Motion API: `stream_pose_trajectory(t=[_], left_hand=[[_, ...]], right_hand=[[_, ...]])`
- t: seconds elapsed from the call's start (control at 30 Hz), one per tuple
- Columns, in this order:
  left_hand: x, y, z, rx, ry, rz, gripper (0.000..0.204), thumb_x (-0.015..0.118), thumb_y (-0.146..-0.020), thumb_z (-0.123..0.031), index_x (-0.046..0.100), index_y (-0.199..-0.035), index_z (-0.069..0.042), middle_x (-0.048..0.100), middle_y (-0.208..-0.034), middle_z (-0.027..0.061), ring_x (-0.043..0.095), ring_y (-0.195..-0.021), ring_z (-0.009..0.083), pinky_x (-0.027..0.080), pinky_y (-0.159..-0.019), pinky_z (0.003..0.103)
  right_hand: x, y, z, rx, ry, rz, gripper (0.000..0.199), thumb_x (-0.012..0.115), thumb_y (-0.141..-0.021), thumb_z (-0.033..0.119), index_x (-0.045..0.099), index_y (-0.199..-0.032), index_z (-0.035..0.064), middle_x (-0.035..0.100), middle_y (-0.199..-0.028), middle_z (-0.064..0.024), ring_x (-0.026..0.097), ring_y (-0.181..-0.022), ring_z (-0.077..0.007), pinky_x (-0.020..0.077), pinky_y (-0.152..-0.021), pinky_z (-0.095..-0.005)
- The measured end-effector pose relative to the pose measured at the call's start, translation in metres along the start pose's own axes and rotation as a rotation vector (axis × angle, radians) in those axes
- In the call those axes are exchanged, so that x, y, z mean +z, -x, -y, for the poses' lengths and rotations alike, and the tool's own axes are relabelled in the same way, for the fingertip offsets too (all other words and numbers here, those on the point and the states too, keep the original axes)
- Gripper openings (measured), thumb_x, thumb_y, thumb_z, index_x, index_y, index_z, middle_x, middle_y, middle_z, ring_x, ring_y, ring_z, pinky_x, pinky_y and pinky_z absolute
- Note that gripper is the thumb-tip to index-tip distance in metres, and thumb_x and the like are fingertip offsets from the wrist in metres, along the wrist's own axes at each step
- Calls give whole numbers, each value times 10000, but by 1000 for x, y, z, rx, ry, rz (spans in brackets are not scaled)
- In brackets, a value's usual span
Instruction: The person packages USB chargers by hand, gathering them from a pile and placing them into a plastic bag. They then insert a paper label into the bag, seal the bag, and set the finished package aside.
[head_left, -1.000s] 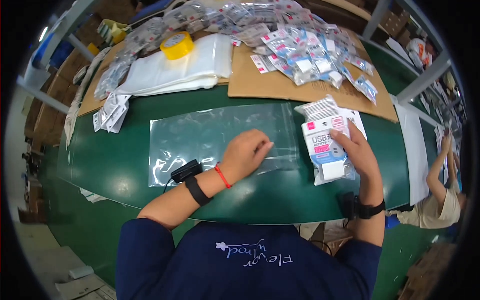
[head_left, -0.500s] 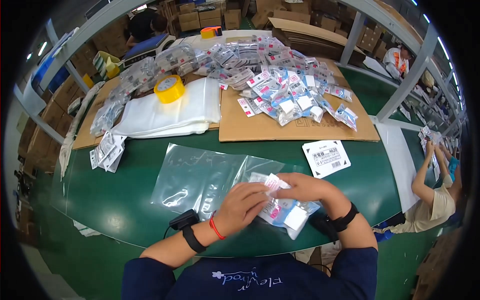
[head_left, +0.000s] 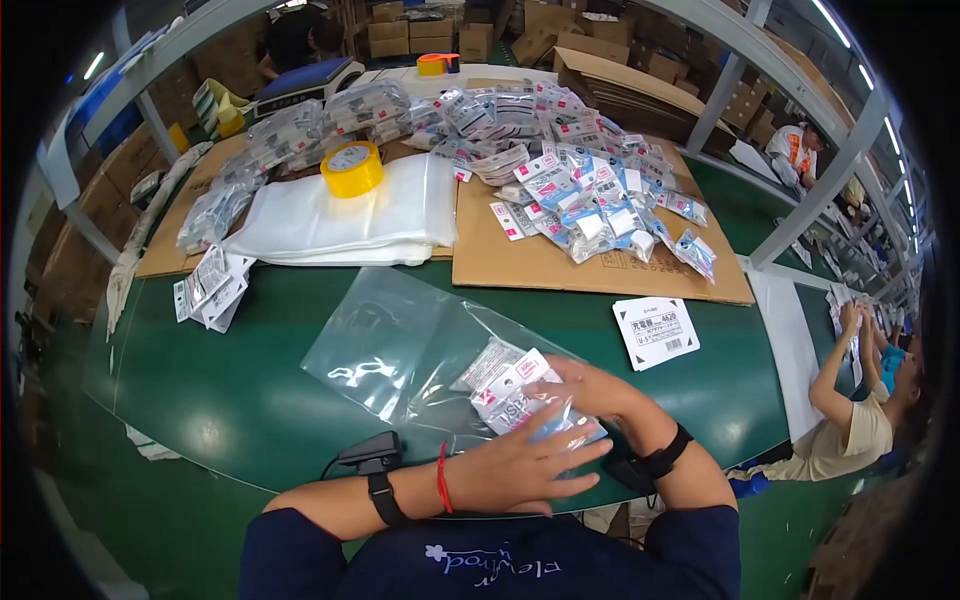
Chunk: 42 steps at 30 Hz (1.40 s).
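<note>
Pressing flat, left hand (head_left: 525,465) fingers spread on clear bag (head_left: 400,350); right hand (head_left: 590,385) fingers curl around packets (head_left: 510,390).

Your table (head_left: 250,400) is green. The tape roll (head_left: 352,168) is yellow. The cardboard sheet (head_left: 530,262) is brown. Your little packets (head_left: 510,395) are white with red marks, inside a see-through bag (head_left: 390,350).

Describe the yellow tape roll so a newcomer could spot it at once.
Start at the green table and look to its far left, where a stack of white plastic bags lies. The tape roll sits on that stack, the only thick yellow ring there.
</note>
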<state>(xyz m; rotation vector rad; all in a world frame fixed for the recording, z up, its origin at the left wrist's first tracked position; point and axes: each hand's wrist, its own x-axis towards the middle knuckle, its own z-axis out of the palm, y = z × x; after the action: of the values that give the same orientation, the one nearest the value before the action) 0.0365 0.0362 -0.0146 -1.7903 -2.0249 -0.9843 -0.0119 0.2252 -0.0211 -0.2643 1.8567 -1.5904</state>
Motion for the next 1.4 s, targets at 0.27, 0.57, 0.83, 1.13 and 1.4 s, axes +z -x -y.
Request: stream_pose_trajectory(t=[0.27,0.57,0.83,1.13,1.4], left_hand=[[14,9,-5,143,-180,111,76,596,-791,-137,595,-738,-82,485,-1367,125,370,-1344,304,245,-1105,560],[22,1,-13,183,-121,-28,136,605,-761,-146,606,-655,-62,481,-1375,140,372,-1342,316,216,-1117,590],[22,5,-20,196,-71,-6,115,597,-770,-146,634,-725,-47,494,-1361,144,379,-1338,314,213,-1123,592],[36,-3,-42,401,68,83,350,573,-815,-159,607,-1105,34,539,-1271,167,397,-1319,319,227,-1124,557],[-82,31,31,-472,-395,-149,471,627,-826,-245,538,-1244,-49,447,-1374,184,385,-1300,375,260,-1055,547]], right_hand=[[23,-17,0,-36,-211,-69,427,564,-936,213,480,-1298,2,575,-1227,-98,557,-1056,-151,445,-918,-297],[37,-19,30,33,-305,-204,477,551,-947,266,417,-1332,18,587,-1173,-94,591,-1003,-166,492,-863,-301],[45,-26,19,196,-119,-84,487,585,-925,209,392,-1334,27,598,-1119,-108,608,-946,-183,535,-798,-332],[105,-93,5,-136,-628,-42,497,591,-918,145,364,-1349,46,591,-1147,-115,612,-966,-206,535,-824,-355],[65,-40,27,-65,-173,-17,434,541,-942,144,437,-1344,18,602,-1110,-120,611,-980,-205,532,-798,-328]])
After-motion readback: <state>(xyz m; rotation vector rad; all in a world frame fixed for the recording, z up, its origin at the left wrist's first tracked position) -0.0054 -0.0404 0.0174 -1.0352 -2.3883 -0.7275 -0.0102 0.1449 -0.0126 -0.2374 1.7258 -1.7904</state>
